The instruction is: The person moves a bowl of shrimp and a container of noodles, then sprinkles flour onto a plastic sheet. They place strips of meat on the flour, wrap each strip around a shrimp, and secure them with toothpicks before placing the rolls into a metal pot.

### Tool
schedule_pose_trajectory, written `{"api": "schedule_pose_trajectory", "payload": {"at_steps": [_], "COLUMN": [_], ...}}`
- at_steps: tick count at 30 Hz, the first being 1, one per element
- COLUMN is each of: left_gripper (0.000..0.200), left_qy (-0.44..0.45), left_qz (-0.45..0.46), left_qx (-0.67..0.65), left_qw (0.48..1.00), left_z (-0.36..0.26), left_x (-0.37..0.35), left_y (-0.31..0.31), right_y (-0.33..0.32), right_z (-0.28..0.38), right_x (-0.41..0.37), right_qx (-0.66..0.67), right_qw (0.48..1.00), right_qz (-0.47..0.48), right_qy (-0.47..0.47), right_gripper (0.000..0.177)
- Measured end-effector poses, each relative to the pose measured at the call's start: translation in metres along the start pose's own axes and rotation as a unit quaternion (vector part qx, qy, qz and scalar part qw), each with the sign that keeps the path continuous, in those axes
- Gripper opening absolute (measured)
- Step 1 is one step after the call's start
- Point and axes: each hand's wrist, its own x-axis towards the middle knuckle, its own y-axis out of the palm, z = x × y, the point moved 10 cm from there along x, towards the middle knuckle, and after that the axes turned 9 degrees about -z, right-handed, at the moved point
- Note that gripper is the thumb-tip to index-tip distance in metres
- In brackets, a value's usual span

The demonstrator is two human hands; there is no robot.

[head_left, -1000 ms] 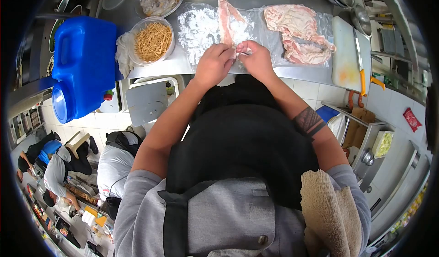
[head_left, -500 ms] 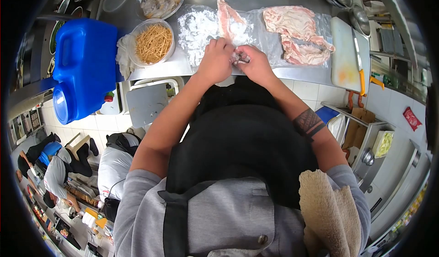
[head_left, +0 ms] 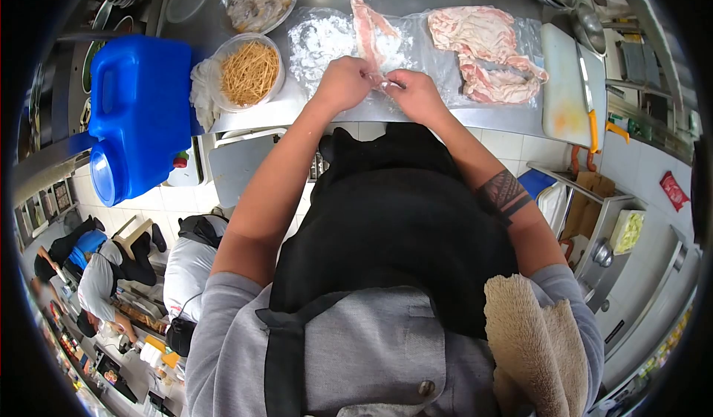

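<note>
A long pale-pink strip of meat lies beside white powder on a clear plastic sheet. At its near end my left hand is closed, its fingertips pinching the end of the strip. Just to the right, my right hand pinches a small piece at the same spot; the fingers partly hide it. Larger sheets of pale meat rest on plastic to the right. A round tub of wooden sticks stands to the left.
A bowl of coated pieces stands at the back left, a blue jug at the left edge. On the right, a knife lies on a white cutting board. Other people are at lower left.
My left hand has shifted slightly left and up, and my right hand a little right. A small gap has opened between them, where more of the pinched piece shows.
</note>
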Motion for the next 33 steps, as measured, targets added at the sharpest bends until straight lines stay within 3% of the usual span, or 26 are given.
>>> {"api": "schedule_pose_trajectory", "payload": {"at_steps": [7,9,10,12,14,15,17,20,25,27,33], "left_gripper": [0.019,0.018,0.018,0.031,0.036,0.041,0.04,0.036,0.031,0.022,0.028], "left_qy": [-0.042,0.082,0.083,0.192,0.201,0.213,0.204,0.189,0.18,0.126,0.088], "left_qz": [-0.053,-0.081,-0.08,-0.132,-0.137,-0.145,-0.149,-0.155,-0.136,-0.112,-0.082], "left_qx": [-0.005,0.003,0.003,0.039,0.037,0.037,0.041,0.053,0.076,0.068,0.065], "left_qw": [0.998,0.993,0.993,0.972,0.969,0.966,0.967,0.968,0.971,0.983,0.991], "left_z": [0.001,-0.02,-0.021,-0.042,-0.036,-0.038,-0.035,-0.032,-0.028,-0.019,-0.019], "left_x": [-0.002,-0.013,-0.018,-0.038,-0.038,-0.037,-0.034,-0.025,-0.006,0.004,0.003], "left_y": [-0.008,-0.012,-0.011,-0.016,-0.011,-0.012,-0.012,-0.015,-0.014,-0.014,-0.016], "right_y": [-0.004,-0.006,-0.008,-0.008,-0.01,-0.011,-0.008,-0.009,-0.005,-0.006,-0.003], "right_z": [0.004,0.002,0.0,-0.007,0.01,0.011,0.022,0.038,0.026,0.025,0.029], "right_x": [0.016,0.018,0.018,0.014,0.013,0.013,0.009,0.003,0.017,0.026,0.046], "right_qx": [-0.102,-0.106,-0.083,-0.059,0.052,0.052,0.002,0.031,-0.064,-0.071,-0.107], "right_qw": [0.994,0.993,0.995,0.996,0.994,0.994,0.994,0.991,0.989,0.989,0.982], "right_qz": [0.001,-0.009,-0.026,-0.042,-0.082,-0.08,-0.044,-0.022,-0.03,-0.031,0.015], "right_qy": [0.032,0.043,0.048,0.056,-0.05,-0.052,-0.104,-0.128,-0.132,-0.123,-0.154], "right_gripper": [0.026,0.025,0.021,0.019,0.027,0.027,0.032,0.034,0.039,0.04,0.033]}}
